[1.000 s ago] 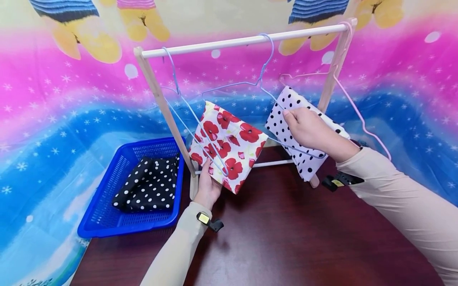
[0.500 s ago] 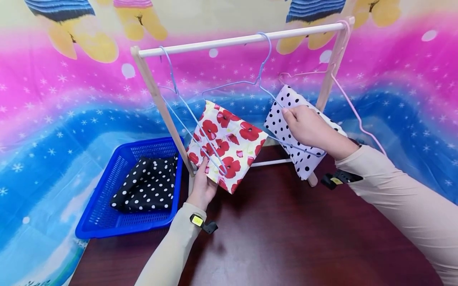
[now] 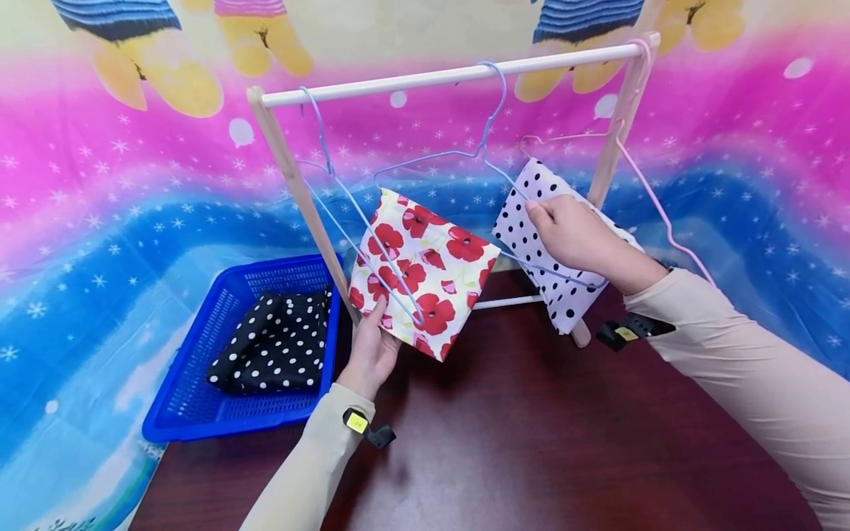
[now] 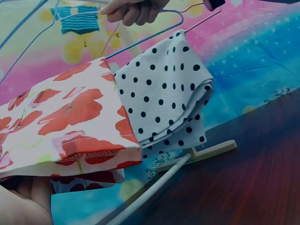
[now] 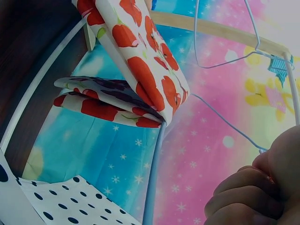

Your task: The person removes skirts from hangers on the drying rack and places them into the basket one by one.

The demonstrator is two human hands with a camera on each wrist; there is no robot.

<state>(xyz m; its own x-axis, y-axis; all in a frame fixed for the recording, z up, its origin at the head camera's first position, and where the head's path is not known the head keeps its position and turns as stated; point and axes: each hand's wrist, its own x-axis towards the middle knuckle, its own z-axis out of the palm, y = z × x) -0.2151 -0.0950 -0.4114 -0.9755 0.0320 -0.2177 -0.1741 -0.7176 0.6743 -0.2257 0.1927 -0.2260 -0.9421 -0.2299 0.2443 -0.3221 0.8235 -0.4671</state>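
In the head view, a folded white cloth with red flowers [image 3: 432,276] hangs over the bottom bar of a blue hanger [image 3: 489,122], which is hooked on the rack's top rail. My left hand [image 3: 373,354] holds the cloth's lower left edge, thumb in front and fingers behind. My right hand [image 3: 572,237] grips the same hanger's sloping right arm. Seen from the right wrist, the hanger bar [image 5: 153,173] passes into the fold of the floral cloth [image 5: 150,75]. Behind the right hand, a white cloth with black dots [image 3: 524,228] hangs on a pink hanger [image 3: 654,195].
Another blue hanger [image 3: 322,140] hangs at the rack's left end, overlapping the floral cloth. The wooden rack [image 3: 425,81] stands on a dark table [image 3: 505,435]. At left, a blue basket [image 3: 169,413] contains a black cloth with white dots [image 3: 279,346].
My left hand and wrist have shifted slightly left along the floral cloth's lower edge. The cloth has swayed a little; my right hand keeps its grip on the hanger.
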